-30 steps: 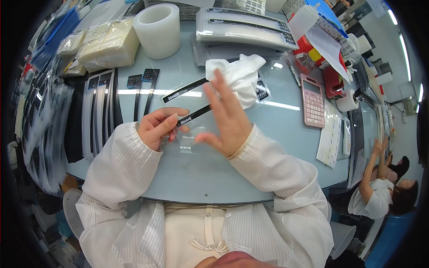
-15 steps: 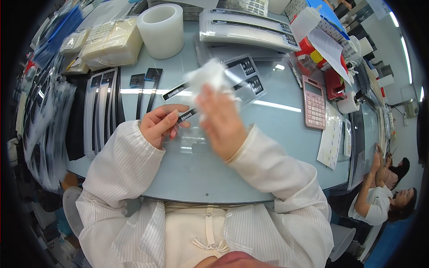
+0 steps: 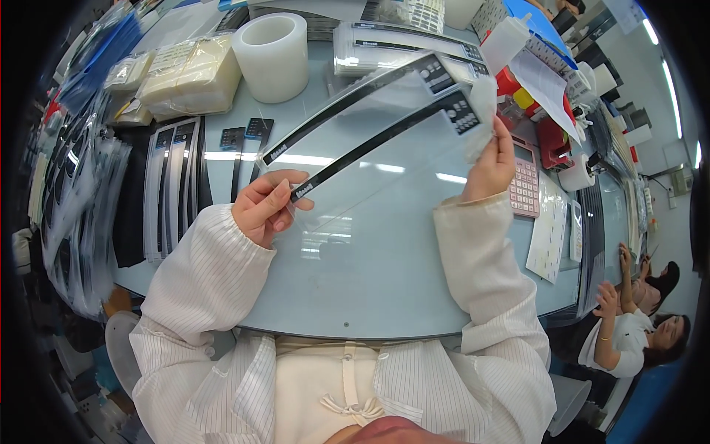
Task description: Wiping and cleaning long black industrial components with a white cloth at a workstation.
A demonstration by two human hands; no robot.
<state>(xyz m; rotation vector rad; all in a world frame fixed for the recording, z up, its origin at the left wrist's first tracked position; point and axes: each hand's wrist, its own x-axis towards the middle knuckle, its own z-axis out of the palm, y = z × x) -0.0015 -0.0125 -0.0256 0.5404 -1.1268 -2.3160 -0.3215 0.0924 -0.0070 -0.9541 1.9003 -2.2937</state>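
- Upper centre of frame: film (image 3: 367,115), two black bands, slanting up rightward.
- Left of centre: left hand (image 3: 265,209), thumb and fingers pinching film's lower-left end.
- Right of centre: right hand (image 3: 494,164), fingers gripping cloth (image 3: 483,103) at film's right end.
- Change: cloth shifted off mid-film; bands bare, wiping stroke apparently ending.

Pink calculator (image 3: 526,181) partly behind the right fingers (image 3: 504,144), end markings (image 3: 463,117) on the black strip (image 3: 373,140) illegibly small
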